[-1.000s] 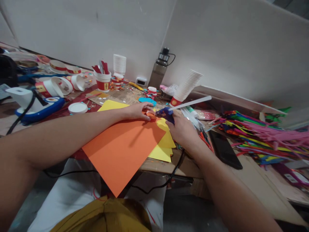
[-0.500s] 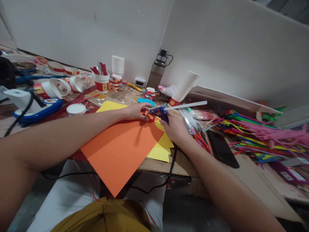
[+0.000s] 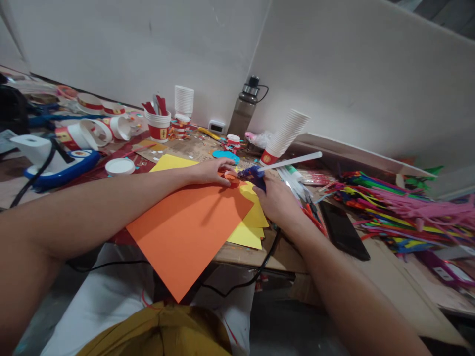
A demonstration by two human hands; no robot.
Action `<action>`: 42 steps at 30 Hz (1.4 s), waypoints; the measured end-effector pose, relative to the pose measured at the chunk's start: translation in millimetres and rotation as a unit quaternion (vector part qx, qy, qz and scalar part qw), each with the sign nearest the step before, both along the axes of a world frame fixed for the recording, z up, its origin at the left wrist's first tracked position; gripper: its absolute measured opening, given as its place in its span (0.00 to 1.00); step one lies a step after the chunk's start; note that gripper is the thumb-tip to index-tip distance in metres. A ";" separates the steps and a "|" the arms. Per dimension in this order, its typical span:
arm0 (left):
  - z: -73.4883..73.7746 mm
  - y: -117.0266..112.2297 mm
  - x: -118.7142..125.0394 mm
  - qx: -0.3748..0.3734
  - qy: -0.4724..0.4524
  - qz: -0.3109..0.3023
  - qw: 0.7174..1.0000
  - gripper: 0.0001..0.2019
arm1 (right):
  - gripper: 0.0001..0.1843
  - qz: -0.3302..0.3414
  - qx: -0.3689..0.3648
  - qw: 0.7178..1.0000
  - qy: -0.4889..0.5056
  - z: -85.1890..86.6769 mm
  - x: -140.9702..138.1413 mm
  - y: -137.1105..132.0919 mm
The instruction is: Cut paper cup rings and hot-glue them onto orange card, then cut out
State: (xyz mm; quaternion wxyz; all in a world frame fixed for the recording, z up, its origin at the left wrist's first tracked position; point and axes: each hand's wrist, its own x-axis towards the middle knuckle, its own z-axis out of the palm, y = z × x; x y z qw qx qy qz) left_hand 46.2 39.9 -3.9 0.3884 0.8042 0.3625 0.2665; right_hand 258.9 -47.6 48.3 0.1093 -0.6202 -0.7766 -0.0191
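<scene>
My right hand [image 3: 279,200] is wrapped around a blue glue gun [image 3: 253,174], and a long white glue stick [image 3: 293,161] sticks out of its back. The gun's nozzle points left, close to a small orange paper piece [image 3: 231,175]. Thumb and fingers of my left hand [image 3: 212,172] hold that piece; its exact shape is partly hidden. Beneath both hands lies a large orange paper sheet [image 3: 185,232], one corner jutting over the table edge toward me. Yellow paper sheets [image 3: 247,237] show under it.
Blue paper shapes [image 3: 226,157], a stack of paper cups [image 3: 287,133] and a water bottle [image 3: 243,111] stand beyond my hands. On the right are a black phone [image 3: 343,230] and colourful pipe cleaners [image 3: 408,202]. A blue power strip [image 3: 63,165] lies left. A black cable [image 3: 267,262] hangs at the front.
The glue gun's nozzle has drawn slightly right, away from the small orange piece, which shows more clearly now. My left hand stays nearly in place; the whole view has shifted slightly.
</scene>
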 end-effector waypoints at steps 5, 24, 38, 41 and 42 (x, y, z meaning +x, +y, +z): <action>-2.8 2.8 -0.7 0.016 0.008 0.005 1.000 0.39 | 0.17 0.010 0.013 1.000 0.009 -1.1 -0.5 1.4; 4.8 -5.5 -0.6 0.028 0.013 0.008 0.999 0.40 | 0.17 0.013 0.016 1.000 0.012 -3.3 0.0 1.5; 6.7 2.9 -6.4 0.060 0.082 -0.013 0.995 0.41 | 0.19 0.017 0.020 0.999 0.018 -6.4 7.1 3.4; 13.6 6.3 -17.4 0.100 0.144 -0.017 0.984 0.40 | 0.20 0.021 0.018 0.999 0.026 -6.6 9.1 2.4; 15.5 8.0 -21.8 0.114 0.169 -0.010 0.979 0.41 | 0.20 0.026 0.019 0.999 0.030 -6.5 9.6 2.0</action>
